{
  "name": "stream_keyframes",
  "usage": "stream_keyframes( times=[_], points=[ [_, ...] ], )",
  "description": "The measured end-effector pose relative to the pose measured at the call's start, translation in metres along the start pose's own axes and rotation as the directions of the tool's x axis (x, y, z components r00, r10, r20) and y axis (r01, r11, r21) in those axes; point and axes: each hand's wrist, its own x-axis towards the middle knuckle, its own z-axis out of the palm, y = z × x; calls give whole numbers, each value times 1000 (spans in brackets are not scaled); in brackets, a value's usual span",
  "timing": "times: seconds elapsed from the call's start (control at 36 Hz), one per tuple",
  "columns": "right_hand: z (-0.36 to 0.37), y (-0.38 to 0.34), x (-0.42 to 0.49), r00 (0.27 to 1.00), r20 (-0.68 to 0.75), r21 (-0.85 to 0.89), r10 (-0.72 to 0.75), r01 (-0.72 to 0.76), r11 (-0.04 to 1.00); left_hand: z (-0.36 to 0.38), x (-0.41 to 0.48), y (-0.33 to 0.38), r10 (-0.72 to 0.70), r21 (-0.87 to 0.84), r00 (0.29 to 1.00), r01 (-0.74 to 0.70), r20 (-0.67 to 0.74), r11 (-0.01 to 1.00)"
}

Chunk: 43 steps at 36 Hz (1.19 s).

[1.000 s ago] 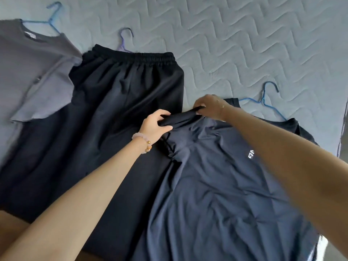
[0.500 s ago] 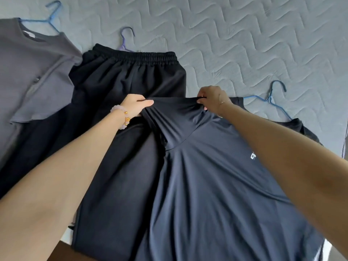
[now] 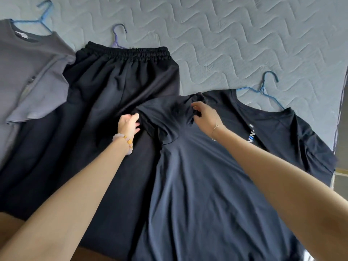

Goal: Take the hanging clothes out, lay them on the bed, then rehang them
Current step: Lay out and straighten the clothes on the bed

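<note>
From the head view, the dark navy short-sleeved T-shirt (image 3: 197, 185) lies on the quilted grey-blue bed (image 3: 235, 44) toward 5 o'clock, its sleeve pinched by the right hand (image 3: 204, 114) fingers and touched by the left hand (image 3: 129, 124) with fingers loosely apart, black elastic-waist trousers (image 3: 116, 87) beside it at 9 o'clock.

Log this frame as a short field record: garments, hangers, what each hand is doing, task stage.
surface: quilted bed
garments: grey T-shirt, black shorts, navy T-shirt
hangers: blue hanger in grey T-shirt; purple hanger at shorts; blue hanger in navy T-shirt
left hand: on navy sleeve edge
right hand: pinching sleeve fabric
stage: clothes laid out, none rehung
</note>
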Motion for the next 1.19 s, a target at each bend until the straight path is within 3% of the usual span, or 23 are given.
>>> stream_keyframes(
  times=[0.11,0.22,0.31,0.42,0.5,0.67,0.75,0.83,0.97,1.19],
  points=[
    [9,15,-26,999,-21,-29,26,-27,999,-6,-14,-29,-39,125,993,25,109,992],
    [11,40,-58,996,-76,-188,43,-57,980,4,-28,-36,38,249,981,-86,192,965],
    [18,59,-85,998,-63,-330,26,-45,943,16,-34,-36,108,343,980,-161,168,925],
    [31,73,-105,997,14,-385,73,-62,921,21,-40,-34,316,382,946,-320,73,867],
    [36,75,-109,992,50,-396,117,-88,914,19,-43,-34,368,409,924,-376,102,831],
    [36,74,-107,989,50,-360,138,-111,926,2,-35,-21,270,335,962,-243,-36,910],
    [34,76,-108,988,66,-354,138,-106,929,-7,-30,-12,310,366,945,-254,-104,896],
    [29,78,-108,987,79,-340,141,-106,934,-22,-24,-7,397,537,917,-310,-51,785],
    [18,76,-112,975,85,-272,207,-177,946,-43,-23,1,400,732,916,-267,-8,627],
    [4,48,-147,928,68,110,366,-372,922,-64,-70,4,219,631,970,-233,103,739]
  ],
)
